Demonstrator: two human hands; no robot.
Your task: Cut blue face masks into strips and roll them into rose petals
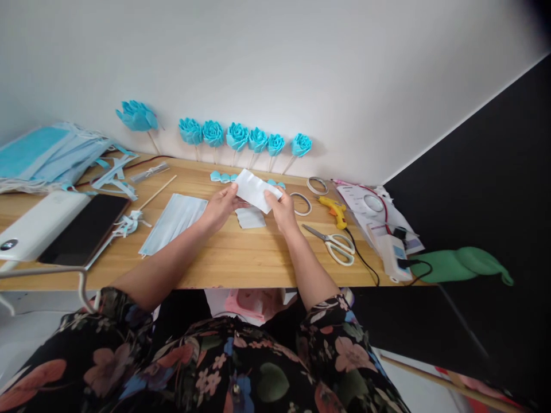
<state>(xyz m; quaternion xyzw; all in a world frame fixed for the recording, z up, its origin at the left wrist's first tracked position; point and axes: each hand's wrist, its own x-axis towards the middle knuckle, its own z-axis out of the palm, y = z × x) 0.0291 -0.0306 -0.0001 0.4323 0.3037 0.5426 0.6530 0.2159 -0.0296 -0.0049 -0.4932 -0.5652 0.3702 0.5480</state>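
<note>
A white rectangular piece of mask fabric (255, 190) is stretched between my two hands, above the wooden table. My left hand (221, 205) pinches its left end. At its right end, my right hand (282, 207) grips it with the thumb on top. Another pale fabric piece (251, 218) lies on the wood below. Blue scalloped fabric pieces (221, 177) rest behind the hands, partly hidden by the held piece. A pleated face mask (174, 222) lies flat beside my left forearm.
Blue fabric roses (237, 136) on sticks lean along the wall. To the right are tape rolls (301, 204), a yellow glue gun (333, 210), scissors (333, 244) and a power strip (394, 257). A mask stack (43, 155) and a phone (86, 229) are left.
</note>
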